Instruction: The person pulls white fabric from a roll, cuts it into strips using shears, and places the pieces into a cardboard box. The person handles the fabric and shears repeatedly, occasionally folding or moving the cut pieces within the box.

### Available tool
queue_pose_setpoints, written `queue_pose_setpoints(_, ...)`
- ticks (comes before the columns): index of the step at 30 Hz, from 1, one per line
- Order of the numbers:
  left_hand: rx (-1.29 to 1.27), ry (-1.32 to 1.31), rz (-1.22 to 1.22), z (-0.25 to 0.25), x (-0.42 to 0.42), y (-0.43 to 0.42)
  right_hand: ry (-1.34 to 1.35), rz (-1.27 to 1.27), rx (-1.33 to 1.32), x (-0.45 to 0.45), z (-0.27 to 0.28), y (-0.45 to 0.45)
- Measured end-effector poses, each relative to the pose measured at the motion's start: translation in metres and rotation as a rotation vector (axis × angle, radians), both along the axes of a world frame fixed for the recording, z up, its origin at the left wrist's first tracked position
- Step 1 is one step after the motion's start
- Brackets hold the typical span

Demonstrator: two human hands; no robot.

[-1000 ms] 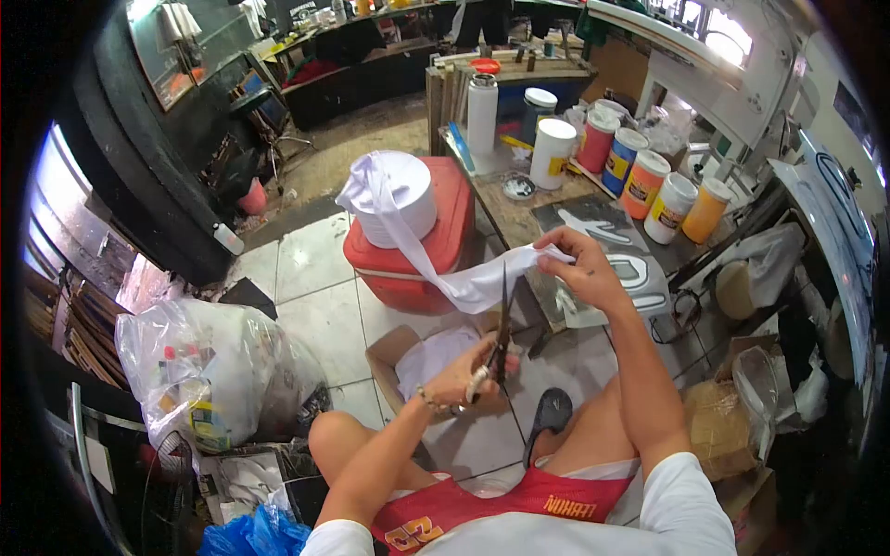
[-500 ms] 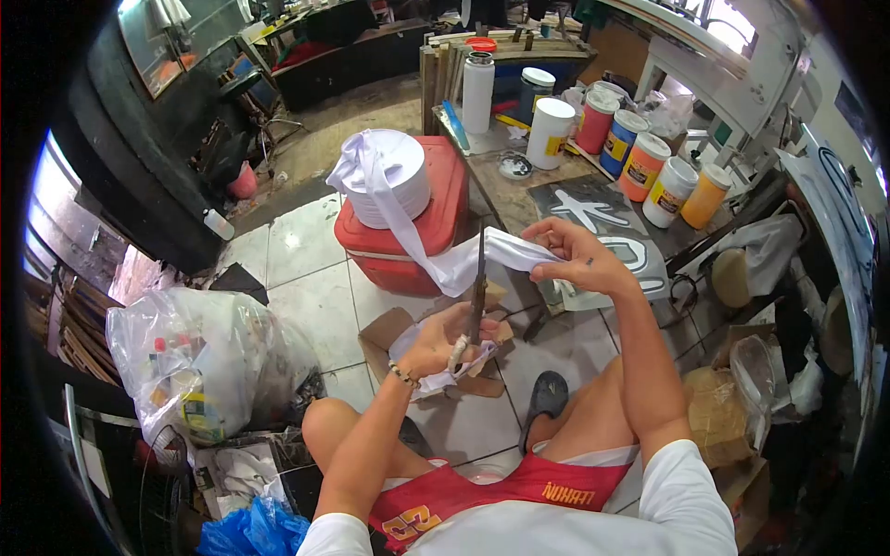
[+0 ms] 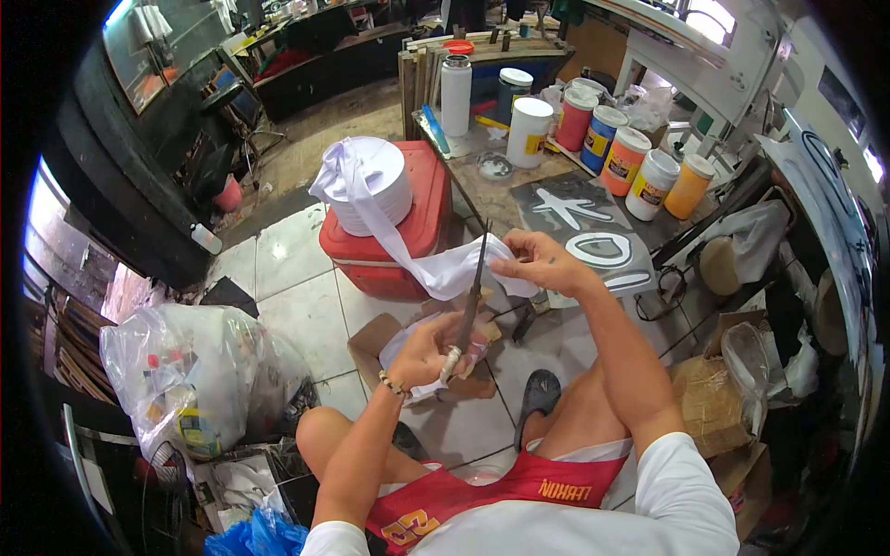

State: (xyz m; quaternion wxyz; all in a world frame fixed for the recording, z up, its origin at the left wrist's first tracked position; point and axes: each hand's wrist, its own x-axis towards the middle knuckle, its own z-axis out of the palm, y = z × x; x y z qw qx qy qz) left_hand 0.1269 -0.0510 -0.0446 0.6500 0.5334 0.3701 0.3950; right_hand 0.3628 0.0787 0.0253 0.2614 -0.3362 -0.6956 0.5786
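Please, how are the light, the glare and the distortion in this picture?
Head view: fisheye curving and black corners; glare bleaches the upper-right window; a bright reflection sits on the floor tiles; the left hand and scissors look slightly soft, perhaps from motion; white fabric shows folds.

1. Dark scissors: gripped in the left hand, blades pointed upward at the cloth strip.
2. Cloth strip, white: pinched by the right hand.
3. Round white stack: set on a red cooler, partly draped by the strip.
4. Cardboard box, open: placed on floor tiles.
5. Paint-type jars: ranged on a worktable.
6. Clear plastic bag: filled with mixed containers.
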Motion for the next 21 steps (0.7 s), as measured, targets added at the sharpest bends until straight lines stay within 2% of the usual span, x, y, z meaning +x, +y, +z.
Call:
queue_pose_setpoints(5,-0.002,-0.029,-0.006,-0.008,-0.002,0.0,-0.002,0.032,0.077,0.0,0.005,0.0)
queue_pose_setpoints(7,0.009,-0.077,-0.008,-0.015,-0.003,0.002,0.092,0.053,-0.047,0.0,0.0,0.002)
queue_pose_setpoints(9,-0.003,-0.058,-0.025,-0.022,-0.006,0.005,0.062,0.081,0.071,0.0,0.001,0.002)
queue_pose_setpoints(11,0.003,-0.021,-0.028,-0.016,-0.005,0.003,-0.174,0.023,0.06,0.0,0.015,-0.007)
queue_pose_setpoints(14,0.028,-0.039,-0.056,-0.011,-0.003,0.002,-0.185,-0.02,0.228,-0.005,0.017,-0.011)
queue_pose_setpoints(21,0.067,-0.065,-0.091,-0.001,-0.003,0.002,-0.193,0.045,0.254,-0.015,0.012,-0.022)
